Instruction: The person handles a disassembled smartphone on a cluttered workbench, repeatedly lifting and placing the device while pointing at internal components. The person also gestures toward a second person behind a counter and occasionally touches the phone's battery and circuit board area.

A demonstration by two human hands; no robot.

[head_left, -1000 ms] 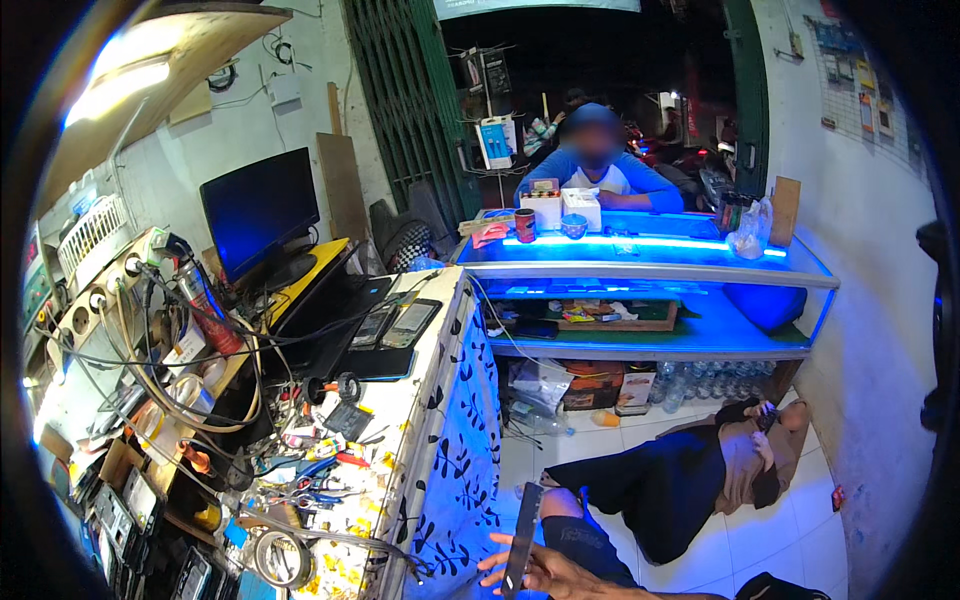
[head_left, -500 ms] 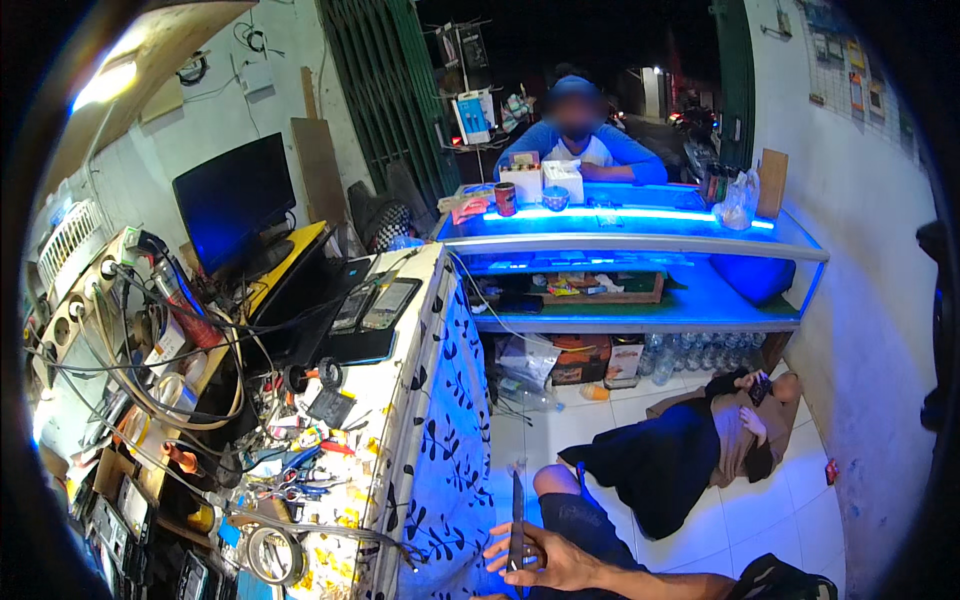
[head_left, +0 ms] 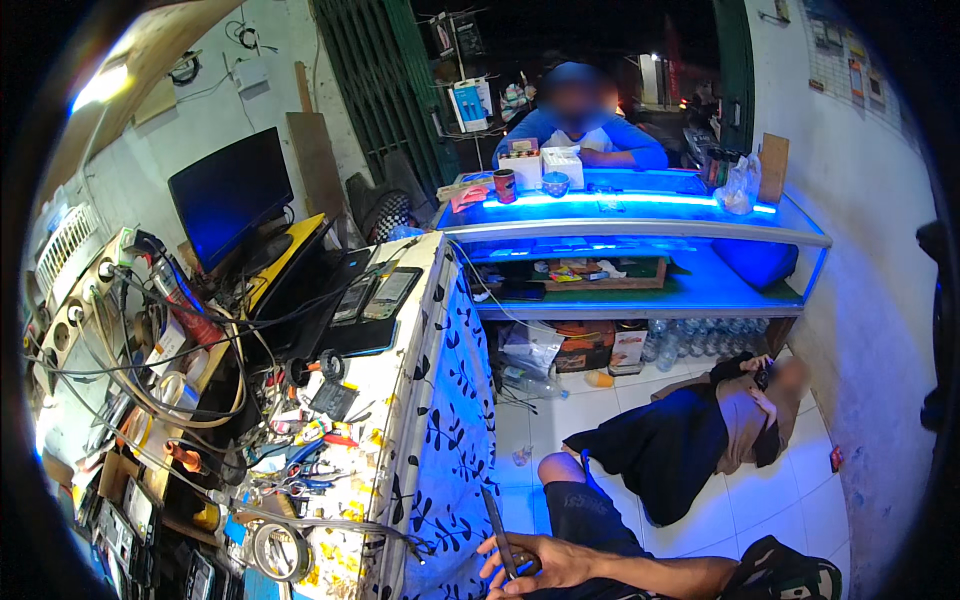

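Lower now, right hand (head_left: 545, 563) grasps dark phone (head_left: 499, 532); white boxes (head_left: 542, 166) on counter (head_left: 640, 228)

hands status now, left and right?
Left: not in view.
Right hand: closed on a thin dark phone, held edge-on beside the bench.

Monitor (head_left: 232, 192) left of counter (head_left: 640, 225)

The camera view has tilted down and toward the cluttered table (head_left: 400, 330). The hand (head_left: 545, 565) with the thin dark flat phone (head_left: 499, 518) in its grip now sits fully inside the lower edge, forearm showing, phone more upright.
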